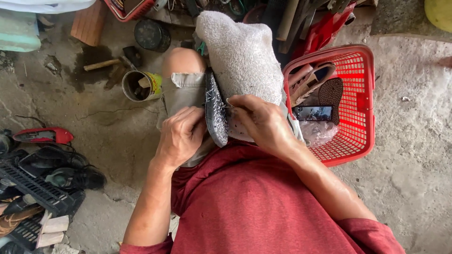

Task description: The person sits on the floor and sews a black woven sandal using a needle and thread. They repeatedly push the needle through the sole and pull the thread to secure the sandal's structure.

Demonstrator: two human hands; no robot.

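A shoe with a black studded sole (215,113) stands on edge between my knees, beside a pale towel (242,56) draped over my right leg. My left hand (181,136) grips the sole's near end from the left. On the shoe's right side, against the towel, my right hand (261,123) pinches something thin, maybe a needle; it is too small to tell. White thread crosses the sole's upper part.
A red plastic basket (365,94) with sandals, a phone and a plastic bag stands at my right. An open tin can (140,85) and a hammer (106,63) lie on the concrete floor ahead left. Several shoes and a black rack (33,186) sit at far left.
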